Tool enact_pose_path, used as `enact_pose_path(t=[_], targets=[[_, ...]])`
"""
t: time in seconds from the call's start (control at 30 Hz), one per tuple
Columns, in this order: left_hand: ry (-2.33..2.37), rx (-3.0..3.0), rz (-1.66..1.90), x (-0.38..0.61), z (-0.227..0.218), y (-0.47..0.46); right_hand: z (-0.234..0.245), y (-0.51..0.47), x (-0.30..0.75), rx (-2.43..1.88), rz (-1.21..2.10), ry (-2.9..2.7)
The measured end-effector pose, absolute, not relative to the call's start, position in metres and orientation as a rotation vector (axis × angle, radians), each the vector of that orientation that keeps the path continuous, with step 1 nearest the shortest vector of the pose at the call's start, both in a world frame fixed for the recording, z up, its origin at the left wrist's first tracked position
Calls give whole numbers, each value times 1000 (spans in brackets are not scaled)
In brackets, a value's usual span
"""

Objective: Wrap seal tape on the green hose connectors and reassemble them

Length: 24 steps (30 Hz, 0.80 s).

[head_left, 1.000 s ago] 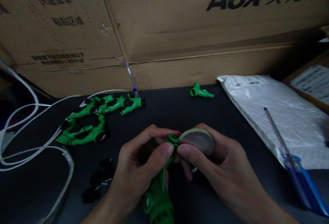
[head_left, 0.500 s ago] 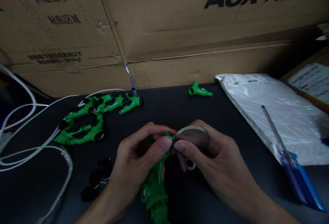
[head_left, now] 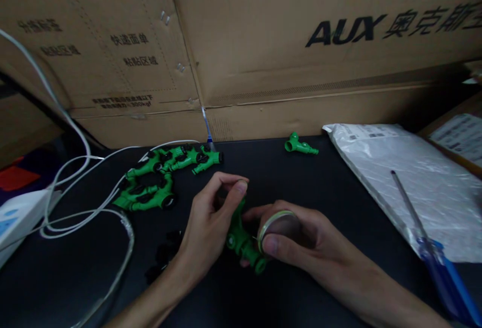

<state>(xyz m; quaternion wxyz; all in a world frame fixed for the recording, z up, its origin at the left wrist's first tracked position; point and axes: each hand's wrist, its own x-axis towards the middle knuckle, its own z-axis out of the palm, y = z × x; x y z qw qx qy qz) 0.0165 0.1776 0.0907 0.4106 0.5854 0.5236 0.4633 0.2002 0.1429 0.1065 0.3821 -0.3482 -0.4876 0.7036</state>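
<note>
A huge brown cardboard carton (head_left: 256,41) printed with a black "AUX" stands before me like a back wall, 1 slanting seam running down its left half to the flat, matte black tabletop (head_left: 305,182). At the right a smaller brown cardboard box with a white printed label (head_left: 459,134) sits beside deep shadow, and a dim brown panel (head_left: 22,127) shows at far left, all under weak, greyish light.

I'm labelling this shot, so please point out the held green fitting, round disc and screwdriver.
Held green fitting (head_left: 242,243), head view: its body.
Round disc (head_left: 285,227), head view: its flat face.
Screwdriver (head_left: 433,258), head view: its blue handle.
</note>
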Motion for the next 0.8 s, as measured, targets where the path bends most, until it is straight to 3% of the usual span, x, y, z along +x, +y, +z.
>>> enact_pose_path(t=[0.37,0.7,0.8], targets=[[1462,1653,1244,13,93,180,110,139,203,-845,1940,-1153],[1369,1435,1322,13,86,190,99,151,203,-996,1489,-1368],[1217,1197,1196,12,89,192,98,156,216,-995,1508,-1254]])
